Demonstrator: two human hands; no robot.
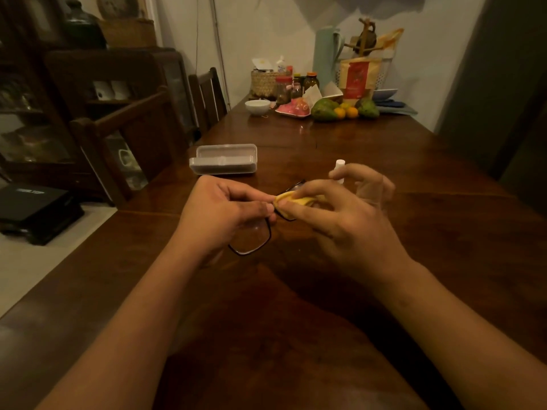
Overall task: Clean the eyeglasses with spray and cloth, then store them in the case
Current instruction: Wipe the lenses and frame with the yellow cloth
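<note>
Eyeglasses (251, 238) before open case (223, 159), spray bottle (340, 167)

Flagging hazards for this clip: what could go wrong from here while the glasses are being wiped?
The left hand pinches the eyeglasses mid-air above the table; a slip could drop them. The right hand, rubbing with the yellow cloth, might knock the small spray bottle standing just behind it.

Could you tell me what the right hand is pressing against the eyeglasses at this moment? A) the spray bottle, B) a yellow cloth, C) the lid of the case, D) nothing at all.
B: the right hand pinches a yellow cloth over one lens of the eyeglasses, which the left hand steadies.
</note>
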